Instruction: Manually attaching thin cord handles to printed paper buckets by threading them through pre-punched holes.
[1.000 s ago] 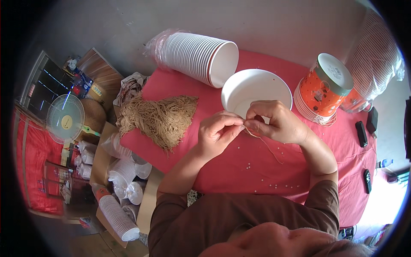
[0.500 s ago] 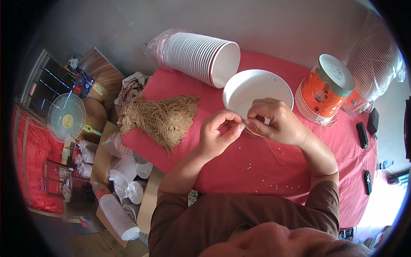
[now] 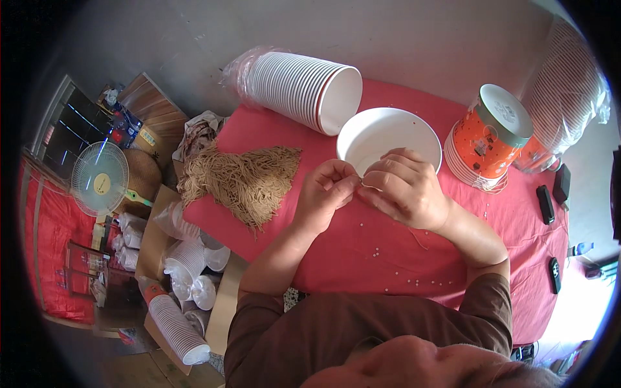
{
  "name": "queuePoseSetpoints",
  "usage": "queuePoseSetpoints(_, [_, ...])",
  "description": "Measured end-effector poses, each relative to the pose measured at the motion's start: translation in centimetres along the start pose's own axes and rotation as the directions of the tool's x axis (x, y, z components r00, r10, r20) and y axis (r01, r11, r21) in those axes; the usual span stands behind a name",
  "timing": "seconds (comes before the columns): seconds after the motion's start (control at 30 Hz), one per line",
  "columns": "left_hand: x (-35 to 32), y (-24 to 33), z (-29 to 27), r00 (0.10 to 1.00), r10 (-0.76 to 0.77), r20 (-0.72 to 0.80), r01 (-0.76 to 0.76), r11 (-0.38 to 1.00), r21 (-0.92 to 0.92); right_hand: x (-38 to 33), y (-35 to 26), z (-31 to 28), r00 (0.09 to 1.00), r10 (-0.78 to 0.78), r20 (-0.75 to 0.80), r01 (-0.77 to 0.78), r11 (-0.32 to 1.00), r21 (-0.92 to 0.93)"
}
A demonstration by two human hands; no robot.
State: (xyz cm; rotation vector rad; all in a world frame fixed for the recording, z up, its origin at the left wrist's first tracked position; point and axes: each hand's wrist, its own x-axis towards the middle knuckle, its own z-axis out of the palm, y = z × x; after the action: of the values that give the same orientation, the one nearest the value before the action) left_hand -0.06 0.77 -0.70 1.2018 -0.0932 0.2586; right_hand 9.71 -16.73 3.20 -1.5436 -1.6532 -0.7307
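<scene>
My left hand (image 3: 325, 194) and my right hand (image 3: 409, 191) meet above the red-covered table, just in front of a large white bowl-like tub (image 3: 381, 132). Both are closed in a pinch, thumb against finger, on a thin tan cord (image 3: 363, 183) whose small bend shows between the fingertips. The cord's loose end trails faintly below my right hand. Left of my hands lies a thick bundle of tan cords (image 3: 246, 181), fanned out toward me. Small white beads (image 3: 375, 252) are scattered on the cloth near my forearms.
A stack of white paper buckets (image 3: 291, 84) lies at the back. Orange printed buckets (image 3: 484, 142) stand upside down at right, near a bagged stack (image 3: 563, 97). Dark devices (image 3: 546, 204) lie along the right edge. Left below sits a carton (image 3: 223, 304) of wrapped cups; a fan (image 3: 100, 178) stands beyond.
My hands have shifted slightly left and closer together. My right hand has turned so its back and fingers cover more of the cord, and less of the trailing end shows.
</scene>
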Motion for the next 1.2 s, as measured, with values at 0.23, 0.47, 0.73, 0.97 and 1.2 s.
queuePoseSetpoints(0.23, [0.0,-0.1,-0.2,0.997,-0.033,0.075,0.040,0.995,-0.091,-0.1,0.2,0.2,1.000,0.006,0.009,-0.006,1.000,-0.009])
queuePoseSetpoints(0.47, [0.1,0.3,-0.5,0.984,-0.139,0.110,0.159,0.969,-0.191,-0.1,0.5,0.1,0.993,0.116,0.021,-0.118,0.984,0.135])
queuePoseSetpoints(0.73, [0.0,-0.5,-0.5,0.992,-0.086,0.088,0.104,0.969,-0.223,0.0,0.4,-0.1,0.983,0.182,0.035,-0.185,0.967,0.173])
queuePoseSetpoints(0.97, [-0.2,-0.9,-0.3,0.997,0.044,0.069,-0.034,0.991,-0.132,-0.2,0.6,0.1,0.990,0.142,0.007,-0.142,0.981,0.130])
queuePoseSetpoints(1.2, [-0.4,-0.7,-0.5,0.986,0.157,0.053,-0.163,0.976,0.147,-0.3,0.8,0.3,0.996,0.086,0.001,-0.086,0.995,0.040])
